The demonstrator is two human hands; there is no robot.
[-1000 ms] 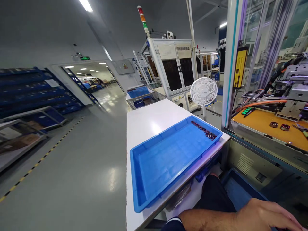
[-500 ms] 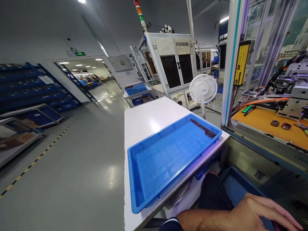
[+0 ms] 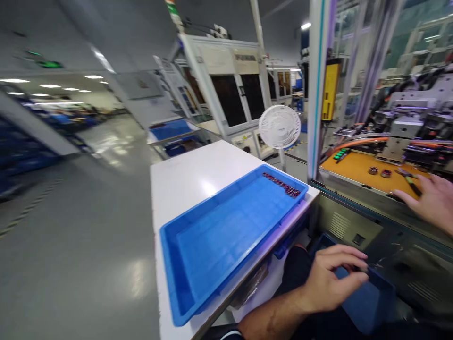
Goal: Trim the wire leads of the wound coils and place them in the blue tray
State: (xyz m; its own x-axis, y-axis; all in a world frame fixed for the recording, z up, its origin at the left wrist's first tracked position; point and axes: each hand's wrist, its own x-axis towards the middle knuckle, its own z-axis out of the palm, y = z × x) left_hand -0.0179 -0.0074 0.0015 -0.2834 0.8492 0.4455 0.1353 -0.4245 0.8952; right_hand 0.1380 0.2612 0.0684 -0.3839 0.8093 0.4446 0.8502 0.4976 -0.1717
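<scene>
My left hand (image 3: 331, 278) is above my lap, right of the white table. Its thumb and fingertips are closed around something small and dark that they mostly hide. Farther right, my right hand (image 3: 432, 200) reaches over the edge of the orange work surface (image 3: 348, 172), thumb and fingers apart, with nothing visible in it. Just beyond its fingers lie pliers (image 3: 410, 180); I cannot tell whether they touch. Two small round dark-red parts (image 3: 373, 170) sit left of the pliers. More such parts (image 3: 283, 185) line the far right end of a blue tray (image 3: 226, 226).
The tray stands on a white table (image 3: 187, 172). Behind it is a white fan (image 3: 280, 126). A machine frame post (image 3: 315, 94) rises at the table's far right corner, with machinery (image 3: 403, 115) over the orange surface. Below, a blue bin (image 3: 368, 302) is beside my legs.
The view has swung right. My right hand has come into view over the orange surface. My left hand has turned, and its pinched thumb and fingers now show.
</scene>
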